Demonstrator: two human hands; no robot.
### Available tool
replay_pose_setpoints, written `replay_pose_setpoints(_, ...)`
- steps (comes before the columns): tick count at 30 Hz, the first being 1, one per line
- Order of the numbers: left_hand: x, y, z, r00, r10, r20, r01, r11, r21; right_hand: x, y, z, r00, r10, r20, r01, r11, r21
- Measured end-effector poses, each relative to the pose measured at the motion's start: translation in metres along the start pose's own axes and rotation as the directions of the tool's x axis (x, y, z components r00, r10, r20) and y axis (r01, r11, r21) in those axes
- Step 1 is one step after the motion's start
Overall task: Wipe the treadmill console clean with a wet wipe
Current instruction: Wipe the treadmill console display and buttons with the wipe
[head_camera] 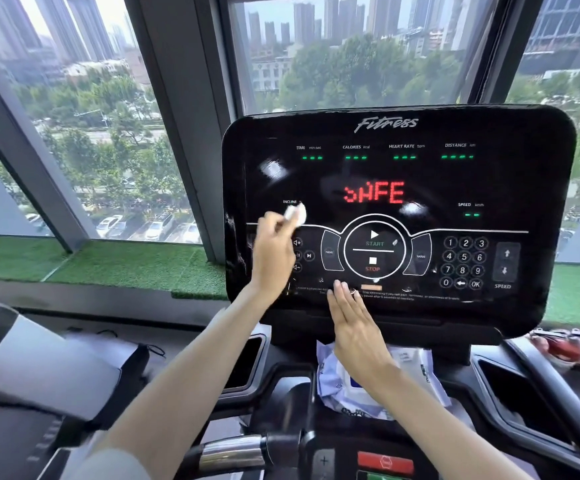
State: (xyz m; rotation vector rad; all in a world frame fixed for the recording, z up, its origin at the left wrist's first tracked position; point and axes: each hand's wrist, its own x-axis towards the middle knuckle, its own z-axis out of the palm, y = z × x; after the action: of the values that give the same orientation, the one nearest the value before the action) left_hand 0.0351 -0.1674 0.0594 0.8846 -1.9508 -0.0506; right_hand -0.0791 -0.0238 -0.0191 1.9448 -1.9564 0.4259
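The black glossy treadmill console (489, 181) fills the middle right, its display reading "SAFE" in red. My left hand (274, 251) is raised against the console's left side, pinching a small crumpled white wet wipe (295, 213) just under the INCLINE label. My right hand (354, 323) lies flat with fingers together, its fingertips touching the console's lower edge below the STOP button. A ring shows on one finger. A white and blue wet wipe pack (416, 372) sits in the tray below the console, partly hidden by my right wrist.
Cup holders (247, 362) flank the tray on both sides. A chrome and black handlebar (247, 452) and a red stop button (385, 462) lie near the bottom. Red objects (562, 344) rest at the right. Another treadmill (22, 358) stands left; windows and green turf sill behind.
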Motion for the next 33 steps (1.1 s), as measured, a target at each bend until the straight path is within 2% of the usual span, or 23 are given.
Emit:
replay_pose_setpoints(1,-0.015,0.006,0.003,0.989,0.09,0.119,-0.089,0.996,-0.018,0.001,0.0,0.0,1.0,-0.003,0.01,0.003,1.0,-0.004)
replay_pose_setpoints(2,-0.032,0.01,0.004,0.949,0.146,0.28,-0.134,0.989,-0.062,0.001,0.0,0.0,1.0,-0.004,0.023,0.004,1.0,-0.008)
replay_pose_setpoints(3,-0.044,0.014,0.001,0.88,0.217,0.422,-0.207,0.976,-0.07,0.001,0.0,0.0,0.999,-0.005,0.033,0.005,1.0,-0.011)
replay_pose_setpoints(4,-0.049,0.008,0.002,0.836,0.277,0.474,-0.286,0.957,-0.055,0.002,0.001,0.0,0.999,-0.005,0.036,0.006,1.0,-0.015)
replay_pose_setpoints(5,-0.046,0.001,0.001,0.845,0.323,0.426,-0.347,0.938,-0.024,0.002,0.001,0.0,0.999,-0.004,0.034,0.005,1.0,-0.02)
replay_pose_setpoints(7,-0.026,-0.006,-0.004,0.921,0.182,0.345,-0.197,0.98,0.009,0.002,0.001,-0.001,1.0,-0.001,0.028,0.002,1.0,-0.029)
replay_pose_setpoints(8,-0.016,-0.007,-0.007,0.966,0.122,0.229,-0.134,0.99,0.04,0.002,0.0,0.0,1.0,0.0,0.024,0.0,0.999,-0.034)
replay_pose_setpoints(10,-0.008,-0.011,-0.002,0.999,0.015,0.044,-0.015,1.0,0.005,0.002,-0.001,-0.002,1.0,0.001,0.019,0.0,0.999,-0.036)
replay_pose_setpoints(11,-0.012,-0.006,0.0,0.999,-0.03,0.011,0.03,1.0,-0.009,0.002,-0.001,-0.002,1.0,-0.001,0.019,0.001,0.999,-0.036)
replay_pose_setpoints(12,-0.021,-0.004,0.007,1.0,0.009,0.024,-0.008,1.0,-0.012,0.001,-0.001,-0.002,1.0,-0.002,0.018,0.002,0.999,-0.037)
replay_pose_setpoints(13,-0.034,0.002,0.012,0.989,0.112,0.1,-0.113,0.994,-0.003,0.001,-0.001,-0.001,1.0,-0.002,0.019,0.002,0.999,-0.034)
replay_pose_setpoints(15,-0.064,0.001,0.019,0.886,0.337,0.317,-0.352,0.936,-0.013,0.0,0.0,0.0,1.0,-0.001,0.02,0.001,1.0,-0.019)
replay_pose_setpoints(16,-0.07,-0.005,0.017,0.848,0.381,0.369,-0.397,0.917,-0.033,-0.001,0.001,-0.001,1.0,-0.004,0.022,0.004,1.0,-0.011)
replay_pose_setpoints(17,-0.067,-0.012,0.014,0.858,0.363,0.363,-0.376,0.926,-0.038,-0.001,0.002,-0.001,1.0,-0.009,0.021,0.009,1.0,-0.009)
replay_pose_setpoints(18,-0.061,-0.018,0.011,0.901,0.3,0.312,-0.307,0.951,-0.03,-0.002,0.002,-0.001,1.0,-0.015,0.018,0.015,1.0,-0.012)
replay_pose_setpoints(20,-0.05,-0.019,0.006,0.98,0.125,0.153,-0.124,0.992,-0.013,-0.002,0.003,-0.002,1.0,-0.02,0.014,0.02,1.0,-0.017)
replay_pose_setpoints(21,-0.05,-0.017,0.006,0.992,0.067,0.103,-0.065,0.998,-0.018,-0.002,0.003,-0.002,1.0,-0.02,0.014,0.021,1.0,-0.017)
replay_pose_setpoints(23,-0.059,-0.006,0.012,0.987,0.107,0.121,-0.105,0.994,-0.022,-0.001,0.003,-0.001,0.999,-0.024,0.021,0.025,1.0,-0.019)
replay_pose_setpoints(25,-0.077,0.004,0.018,0.929,0.251,0.271,-0.253,0.967,-0.027,-0.001,0.004,0.0,0.999,-0.026,0.03,0.026,0.999,-0.029)
replay_pose_setpoints(27,-0.08,0.0,0.016,0.91,0.273,0.313,-0.274,0.961,-0.042,-0.001,0.005,-0.001,0.999,-0.032,0.031,0.033,0.999,-0.036)
replay_pose_setpoints(30,-0.059,-0.018,-0.002,0.989,0.066,0.134,-0.066,0.998,-0.004,-0.001,0.005,-0.003,0.999,-0.048,0.025,0.049,0.997,-0.06)
replay_pose_setpoints(31,-0.051,-0.029,-0.01,0.998,-0.04,0.045,0.039,0.999,0.006,0.0,0.005,-0.003,0.998,-0.051,0.029,0.052,0.996,-0.068)
replay_pose_setpoints(33,-0.044,-0.045,-0.019,0.968,-0.231,-0.096,0.233,0.973,0.003,0.0,0.005,-0.003,0.998,-0.049,0.035,0.051,0.996,-0.079)
